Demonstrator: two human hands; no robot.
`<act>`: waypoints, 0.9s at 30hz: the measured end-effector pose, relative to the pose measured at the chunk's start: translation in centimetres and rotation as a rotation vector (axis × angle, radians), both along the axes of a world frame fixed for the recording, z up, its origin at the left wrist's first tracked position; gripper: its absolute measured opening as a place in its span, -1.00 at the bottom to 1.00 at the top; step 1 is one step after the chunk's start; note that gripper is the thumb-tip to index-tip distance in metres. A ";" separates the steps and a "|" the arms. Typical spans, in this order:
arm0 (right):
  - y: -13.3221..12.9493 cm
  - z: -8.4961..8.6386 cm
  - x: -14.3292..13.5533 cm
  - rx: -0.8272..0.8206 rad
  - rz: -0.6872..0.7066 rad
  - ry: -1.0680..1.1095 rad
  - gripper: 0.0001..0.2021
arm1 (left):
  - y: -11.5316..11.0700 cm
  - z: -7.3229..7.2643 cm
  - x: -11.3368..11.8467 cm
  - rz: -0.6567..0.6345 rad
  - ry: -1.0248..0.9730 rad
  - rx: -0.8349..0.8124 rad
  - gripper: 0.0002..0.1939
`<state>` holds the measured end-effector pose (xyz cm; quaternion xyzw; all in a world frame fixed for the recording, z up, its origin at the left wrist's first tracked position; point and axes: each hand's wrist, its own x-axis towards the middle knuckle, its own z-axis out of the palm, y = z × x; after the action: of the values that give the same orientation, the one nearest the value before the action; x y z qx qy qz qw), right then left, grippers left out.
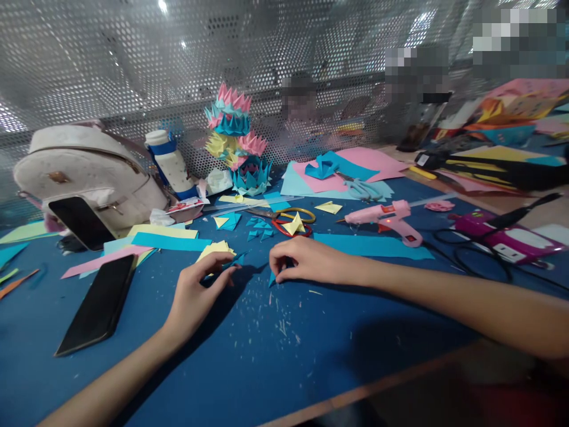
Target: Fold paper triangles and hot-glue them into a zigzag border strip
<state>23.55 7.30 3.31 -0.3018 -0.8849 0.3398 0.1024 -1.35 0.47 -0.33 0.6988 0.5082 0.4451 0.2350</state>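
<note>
My left hand (202, 287) is closed on a small folded blue paper piece (239, 260), just in front of a stack of yellow paper squares (217, 248). To its right, my right hand (302, 261) pinches another blue paper piece (272, 277) low over the blue table (249, 356); the fingers hide most of it. Several small blue folded pieces (260, 225) lie behind the hands. A folded yellow piece (294, 225) rests on the red-handled scissors (278, 224). Behind my right forearm lies a wide blue paper strip (373, 246).
A pink glue gun (386, 218) and its cable lie at right, near a magenta power strip (502, 237). Two phones (100, 302), a backpack (89, 169) and a bottle (171, 163) are at left. Folded-paper flowers (251, 175) stand at the back.
</note>
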 end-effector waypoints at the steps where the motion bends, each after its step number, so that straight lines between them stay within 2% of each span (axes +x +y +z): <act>1: 0.1 -0.1 0.0 -0.046 -0.021 0.047 -0.89 | 0.0 0.0 0.0 0.019 0.015 0.008 -0.83; 4: 0.4 -0.2 0.1 -0.160 -0.087 0.204 -0.79 | 0.0 0.2 0.0 0.069 0.052 0.051 -0.84; 7: 0.7 0.1 0.0 -0.168 -0.127 0.339 -0.89 | -0.1 0.3 0.0 0.081 0.068 0.088 -0.86; 12: 0.0 0.6 -0.4 -0.204 -0.181 0.503 -0.84 | -0.4 0.5 0.1 0.030 0.110 0.090 -0.88; 19: -0.8 0.5 -0.7 -0.173 -0.190 0.502 -0.85 | -1.0 0.4 0.7 -0.039 0.133 0.116 -0.90; 27: -0.9 0.4 -0.8 -0.199 -0.192 0.441 -0.83 | -1.0 0.6 0.8 -0.057 0.124 0.050 -0.90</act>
<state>22.75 6.36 3.69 -0.3114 -0.7708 0.4714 0.2945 -0.55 -0.57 0.24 0.7450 0.4903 0.4066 0.1979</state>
